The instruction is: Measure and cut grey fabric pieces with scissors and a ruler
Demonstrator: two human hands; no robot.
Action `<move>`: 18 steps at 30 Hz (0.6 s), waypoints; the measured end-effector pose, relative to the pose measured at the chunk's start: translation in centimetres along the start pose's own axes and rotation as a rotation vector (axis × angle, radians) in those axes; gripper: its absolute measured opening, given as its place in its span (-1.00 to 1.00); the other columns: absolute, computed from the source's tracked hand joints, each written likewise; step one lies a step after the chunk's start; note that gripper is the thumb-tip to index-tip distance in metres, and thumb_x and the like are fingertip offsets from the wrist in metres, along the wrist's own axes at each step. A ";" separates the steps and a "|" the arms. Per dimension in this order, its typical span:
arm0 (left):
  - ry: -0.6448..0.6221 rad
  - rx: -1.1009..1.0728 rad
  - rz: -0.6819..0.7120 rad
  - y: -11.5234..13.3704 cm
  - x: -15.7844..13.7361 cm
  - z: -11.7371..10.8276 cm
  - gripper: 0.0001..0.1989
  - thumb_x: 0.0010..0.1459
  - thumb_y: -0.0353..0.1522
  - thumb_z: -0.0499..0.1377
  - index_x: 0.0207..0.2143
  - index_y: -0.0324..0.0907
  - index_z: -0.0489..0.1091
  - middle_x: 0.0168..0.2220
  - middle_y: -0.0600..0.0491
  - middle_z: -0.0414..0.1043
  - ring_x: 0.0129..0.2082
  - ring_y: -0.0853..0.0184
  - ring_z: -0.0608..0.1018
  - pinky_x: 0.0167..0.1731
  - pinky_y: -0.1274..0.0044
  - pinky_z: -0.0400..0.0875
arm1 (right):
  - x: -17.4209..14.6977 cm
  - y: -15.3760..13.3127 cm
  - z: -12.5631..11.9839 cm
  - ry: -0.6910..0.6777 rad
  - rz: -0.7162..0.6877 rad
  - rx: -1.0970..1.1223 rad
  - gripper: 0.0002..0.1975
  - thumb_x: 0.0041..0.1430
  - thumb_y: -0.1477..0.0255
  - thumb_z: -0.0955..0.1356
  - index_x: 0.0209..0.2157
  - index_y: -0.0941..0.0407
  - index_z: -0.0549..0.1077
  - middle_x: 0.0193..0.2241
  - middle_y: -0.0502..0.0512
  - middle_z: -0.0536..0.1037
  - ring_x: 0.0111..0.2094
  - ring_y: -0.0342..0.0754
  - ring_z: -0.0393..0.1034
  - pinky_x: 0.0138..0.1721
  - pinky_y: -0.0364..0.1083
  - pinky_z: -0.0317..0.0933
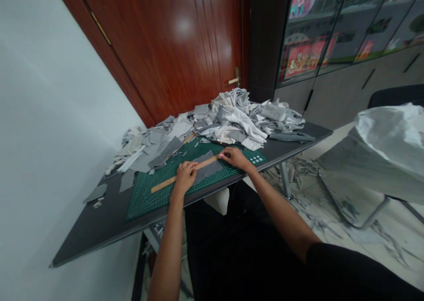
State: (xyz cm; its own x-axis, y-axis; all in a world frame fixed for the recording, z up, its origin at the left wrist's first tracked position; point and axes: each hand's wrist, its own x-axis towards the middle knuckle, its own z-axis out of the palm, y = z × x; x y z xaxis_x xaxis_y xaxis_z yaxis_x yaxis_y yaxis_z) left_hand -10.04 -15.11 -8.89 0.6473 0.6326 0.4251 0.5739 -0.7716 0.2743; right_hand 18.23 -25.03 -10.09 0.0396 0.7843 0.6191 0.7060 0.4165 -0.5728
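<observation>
A long wooden ruler (164,184) lies slantwise across a grey piece of cloth (208,169) on the green cutting mat (145,202). My left hand (186,176) is closed over the ruler's middle, with its fingers bent down onto the wood. At the ruler's far right end, my right hand (236,158) has thumb and fingers pinched together on the wood and the cloth's edge. Whether the right fingers hold anything else is hidden. The cloth spreads out flat between both hands, on either side of the ruler.
A large heap of grey and white cloth scraps (232,115) covers the back of the black table (99,230). A wooden door (172,49) stands behind it. To the right, a big white sack (391,146) rests on a chair, with scraps strewn over the floor.
</observation>
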 end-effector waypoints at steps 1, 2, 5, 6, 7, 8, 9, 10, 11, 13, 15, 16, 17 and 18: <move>0.000 -0.001 0.003 0.0 0.0 0.0 -0.68 0.32 -0.40 0.06 0.02 -0.09 0.53 -0.02 -0.05 0.50 0.01 0.13 0.47 0.10 0.29 0.33 | 0.0 0.0 0.0 -0.013 0.002 0.000 -0.82 0.36 0.39 0.39 -0.24 0.17 0.64 -0.26 0.17 0.64 -0.28 -0.06 0.47 -0.16 -0.11 0.29; 0.001 -0.003 0.004 0.0 0.1 -0.1 -0.67 0.31 -0.42 0.05 0.01 -0.09 0.53 -0.03 -0.04 0.50 0.01 0.13 0.47 0.11 0.29 0.33 | 0.1 0.0 0.0 -0.024 0.004 0.000 -0.83 0.35 0.40 0.40 -0.24 0.17 0.64 -0.26 0.17 0.65 -0.28 -0.06 0.47 -0.16 -0.11 0.29; 0.007 -0.007 -0.001 0.0 0.1 -0.1 -0.66 0.28 -0.44 0.05 -0.01 -0.09 0.54 -0.04 -0.05 0.50 0.00 0.12 0.47 0.11 0.27 0.33 | 0.1 -0.1 -0.1 -0.043 0.010 0.000 -0.82 0.36 0.40 0.39 -0.22 0.18 0.65 -0.24 0.18 0.65 -0.28 -0.06 0.47 -0.15 -0.10 0.29; 0.008 -0.008 -0.003 0.0 0.2 0.0 -0.66 0.27 -0.44 0.05 -0.01 -0.10 0.54 -0.04 -0.06 0.50 0.00 0.12 0.47 0.11 0.27 0.33 | 0.1 -0.2 -0.1 -0.045 0.013 0.001 -0.81 0.36 0.40 0.39 -0.22 0.18 0.65 -0.24 0.19 0.66 -0.27 -0.05 0.48 -0.15 -0.10 0.29; 0.007 -0.008 -0.004 0.0 0.2 0.0 -0.66 0.28 -0.43 0.05 -0.01 -0.10 0.54 -0.04 -0.06 0.50 -0.01 0.12 0.47 0.11 0.26 0.33 | 0.1 -0.2 -0.1 -0.046 0.015 0.003 -0.80 0.37 0.39 0.38 -0.21 0.18 0.65 -0.23 0.19 0.66 -0.26 -0.05 0.48 -0.14 -0.10 0.29; 0.005 -0.008 -0.004 0.0 0.2 0.0 -0.66 0.28 -0.43 0.05 -0.01 -0.09 0.54 -0.04 -0.06 0.50 -0.01 0.12 0.46 0.11 0.26 0.33 | 0.1 -0.2 -0.2 -0.046 0.018 0.005 -0.80 0.37 0.39 0.38 -0.21 0.18 0.65 -0.22 0.19 0.66 -0.26 -0.04 0.48 -0.14 -0.10 0.29; 0.003 -0.008 -0.003 0.0 0.2 0.0 -0.65 0.28 -0.43 0.05 0.00 -0.09 0.54 -0.04 -0.05 0.50 -0.01 0.12 0.46 0.11 0.27 0.33 | 0.1 -0.2 -0.2 -0.047 0.020 0.008 -0.80 0.37 0.39 0.38 -0.20 0.18 0.65 -0.22 0.19 0.66 -0.25 -0.04 0.49 -0.14 -0.10 0.29; 0.001 -0.007 -0.001 0.0 0.2 0.0 -0.65 0.28 -0.43 0.04 0.00 -0.09 0.54 -0.04 -0.05 0.50 0.00 0.12 0.46 0.12 0.27 0.33 | 0.1 -0.3 -0.2 -0.047 0.022 0.010 -0.80 0.37 0.40 0.38 -0.20 0.18 0.66 -0.22 0.19 0.66 -0.25 -0.04 0.49 -0.15 -0.10 0.29; -0.002 -0.007 0.001 0.0 0.2 -0.1 -0.65 0.28 -0.43 0.04 0.00 -0.09 0.54 -0.04 -0.05 0.50 0.00 0.12 0.46 0.12 0.27 0.33 | 0.1 -0.3 -0.3 -0.048 0.024 0.012 -0.81 0.36 0.40 0.38 -0.20 0.17 0.66 -0.23 0.18 0.67 -0.25 -0.05 0.49 -0.16 -0.11 0.29; -0.005 -0.005 0.005 0.0 0.3 -0.1 -0.65 0.28 -0.43 0.04 0.00 -0.10 0.54 -0.03 -0.05 0.50 -0.01 0.12 0.46 0.11 0.26 0.33 | 0.1 -0.3 -0.3 -0.047 0.028 0.015 -0.81 0.36 0.40 0.39 -0.21 0.17 0.66 -0.24 0.17 0.67 -0.27 -0.06 0.48 -0.17 -0.12 0.28; -0.005 -0.005 0.008 0.0 0.3 -0.2 -0.65 0.27 -0.43 0.05 0.00 -0.10 0.55 -0.04 -0.06 0.50 -0.02 0.11 0.46 0.10 0.25 0.33 | 0.1 -0.4 -0.3 -0.044 0.031 0.016 -0.80 0.36 0.39 0.39 -0.21 0.17 0.66 -0.24 0.17 0.67 -0.28 -0.06 0.48 -0.19 -0.12 0.28; -0.005 -0.006 0.009 0.0 0.3 -0.2 -0.65 0.26 -0.43 0.05 0.00 -0.10 0.55 -0.04 -0.07 0.50 -0.02 0.11 0.46 0.10 0.25 0.34 | 0.1 -0.4 -0.3 -0.044 0.032 0.017 -0.80 0.37 0.39 0.38 -0.21 0.18 0.66 -0.24 0.17 0.67 -0.29 -0.06 0.48 -0.19 -0.12 0.28; -0.004 -0.007 0.010 0.0 0.3 -0.2 -0.64 0.26 -0.43 0.05 0.00 -0.10 0.55 -0.04 -0.07 0.49 -0.02 0.10 0.46 0.10 0.25 0.34 | 0.1 -0.4 -0.3 -0.044 0.033 0.017 -0.80 0.37 0.39 0.38 -0.21 0.18 0.66 -0.24 0.17 0.67 -0.29 -0.06 0.48 -0.19 -0.13 0.27; -0.004 -0.007 0.009 -0.1 0.3 -0.1 -0.64 0.26 -0.43 0.05 0.00 -0.10 0.55 -0.04 -0.07 0.49 -0.02 0.10 0.46 0.10 0.24 0.34 | 0.1 -0.4 -0.3 -0.044 0.034 0.017 -0.80 0.37 0.39 0.38 -0.20 0.18 0.66 -0.24 0.17 0.67 -0.29 -0.06 0.48 -0.20 -0.13 0.27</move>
State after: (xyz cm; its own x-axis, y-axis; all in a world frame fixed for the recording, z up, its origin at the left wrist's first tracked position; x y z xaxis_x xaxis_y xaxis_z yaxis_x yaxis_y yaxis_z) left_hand -9.92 -14.85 -8.64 0.6545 0.6259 0.4241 0.5643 -0.7778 0.2769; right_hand 18.18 -25.23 -9.64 0.0320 0.8176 0.5749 0.6926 0.3965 -0.6025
